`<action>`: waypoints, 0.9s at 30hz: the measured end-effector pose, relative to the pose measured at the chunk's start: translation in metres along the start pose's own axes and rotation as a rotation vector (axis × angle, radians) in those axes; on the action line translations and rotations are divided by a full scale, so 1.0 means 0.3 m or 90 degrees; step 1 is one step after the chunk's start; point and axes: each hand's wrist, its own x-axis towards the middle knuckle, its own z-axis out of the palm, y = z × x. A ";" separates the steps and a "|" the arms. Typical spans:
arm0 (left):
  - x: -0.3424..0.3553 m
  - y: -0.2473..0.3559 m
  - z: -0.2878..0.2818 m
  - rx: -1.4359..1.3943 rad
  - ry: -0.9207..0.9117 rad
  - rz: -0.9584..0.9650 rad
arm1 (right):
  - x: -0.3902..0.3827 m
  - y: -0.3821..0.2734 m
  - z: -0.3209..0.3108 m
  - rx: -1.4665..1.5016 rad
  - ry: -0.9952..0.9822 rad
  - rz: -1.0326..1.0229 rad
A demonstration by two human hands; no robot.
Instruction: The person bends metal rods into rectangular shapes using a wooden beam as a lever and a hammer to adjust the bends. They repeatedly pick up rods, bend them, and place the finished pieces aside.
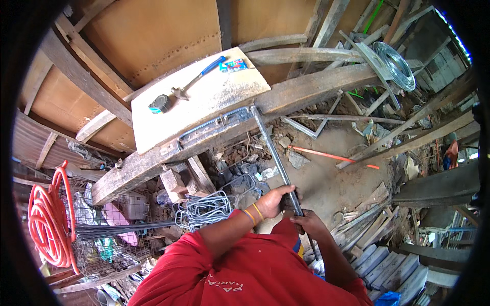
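Note:
A long steel pipe slants from the wooden beam down toward my body. My left hand is closed round its lower part, palm side partly showing. Just below, my right hand closes at the pipe's near end; a thin dark rod continues past it. The pipe's far end rests at the beam's edge, beside a ribbed steel bar lying along a metal fixture on the beam. Bent wire-like steel stirrups lie bundled left of my left forearm.
On a pale board lie a hammer, a tape measure and a small blue packet. A red hose coil hangs at left near a wire cage. Wire coil, timbers and rubble lie at right.

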 end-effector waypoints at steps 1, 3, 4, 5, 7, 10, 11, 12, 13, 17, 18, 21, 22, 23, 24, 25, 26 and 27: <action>-0.014 0.019 -0.015 0.089 0.022 -0.029 | 0.007 0.001 -0.016 0.021 -0.051 -0.015; -0.079 0.058 -0.050 0.207 0.050 -0.020 | 0.024 0.008 -0.040 0.045 -0.089 -0.001; -0.109 0.089 -0.065 0.273 0.091 -0.039 | 0.025 0.013 -0.057 -0.001 -0.081 0.003; -0.143 0.122 -0.084 0.344 0.081 -0.021 | 0.015 0.025 -0.074 -0.046 -0.070 0.008; -0.209 0.167 -0.127 0.470 0.076 0.010 | -0.017 0.070 -0.110 -0.169 -0.069 -0.028; -0.281 0.220 -0.214 0.850 0.105 0.018 | -0.163 0.214 -0.192 -0.402 -0.116 -0.136; -0.304 0.225 -0.245 0.870 0.110 -0.012 | -0.209 0.271 -0.217 -0.503 -0.109 -0.092; -0.332 0.229 -0.277 0.907 0.113 -0.026 | -0.253 0.328 -0.239 -0.496 -0.130 -0.043; -0.356 0.235 -0.306 0.973 0.115 -0.024 | -0.312 0.379 -0.261 -0.503 -0.136 0.017; -0.416 0.220 -0.345 0.810 0.193 -0.079 | -0.346 0.422 -0.256 -0.461 -0.190 -0.038; -0.427 0.221 -0.338 0.784 0.187 -0.064 | -0.352 0.391 -0.241 -0.406 -0.184 -0.035; -0.457 0.242 -0.295 0.903 0.195 0.031 | -0.355 0.198 -0.172 -0.181 -0.147 0.037; -0.472 0.252 -0.279 0.841 0.218 0.013 | -0.380 0.119 -0.143 -0.134 -0.120 0.058; -0.486 0.270 -0.268 0.869 0.229 0.027 | -0.413 0.035 -0.118 -0.068 -0.120 0.048; -0.501 0.286 -0.260 0.903 0.227 0.050 | -0.444 -0.055 -0.095 -0.001 -0.129 0.061; -0.517 0.305 -0.257 0.948 0.225 0.067 | -0.472 -0.141 -0.064 0.047 -0.137 0.041; -0.531 0.331 -0.262 1.012 0.247 0.073 | -0.500 -0.232 -0.042 0.083 -0.172 -0.016; -0.548 0.360 -0.273 0.935 0.343 0.134 | -0.522 -0.324 -0.024 0.125 -0.214 -0.084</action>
